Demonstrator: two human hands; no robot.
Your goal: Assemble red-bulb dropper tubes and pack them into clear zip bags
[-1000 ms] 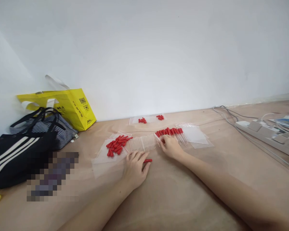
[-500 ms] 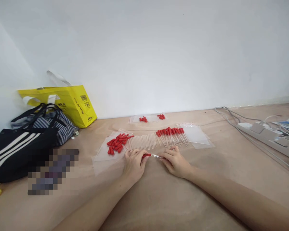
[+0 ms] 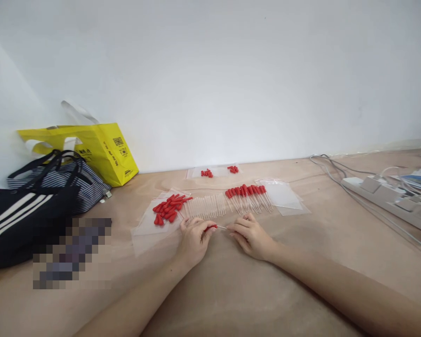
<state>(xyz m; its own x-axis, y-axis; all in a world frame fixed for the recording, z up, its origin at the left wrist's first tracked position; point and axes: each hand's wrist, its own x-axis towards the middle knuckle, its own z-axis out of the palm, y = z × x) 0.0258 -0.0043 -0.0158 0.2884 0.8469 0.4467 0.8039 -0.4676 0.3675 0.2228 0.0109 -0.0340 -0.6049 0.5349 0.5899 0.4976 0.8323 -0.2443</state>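
Between the fingertips of my left hand (image 3: 195, 238) is a red rubber dropper bulb (image 3: 211, 228), its narrow end pointing right. My right hand (image 3: 250, 236) pinches a thin clear dropper tube (image 3: 221, 227), whose end meets the bulb's mouth; how deep it sits inside I cannot tell. Beyond my left hand, loose red bulbs (image 3: 169, 208) are heaped on a clear plastic bag. A row of bare clear tubes (image 3: 205, 206) lies behind both hands. To its right, several droppers (image 3: 245, 191) with red bulbs on their tubes lie side by side.
Flat clear bags (image 3: 284, 199) lie right of the droppers. Near the wall, another bag (image 3: 217, 171) has small red bulbs. A yellow bag (image 3: 115, 150) and a black bag (image 3: 31, 220) stand left; a blurred-out object (image 3: 73, 252) lies before them. A power strip (image 3: 389, 199) with cables sits right.
My hands have come slightly closer together, and less of the clear tube shows between them. The whole view has shifted a little.
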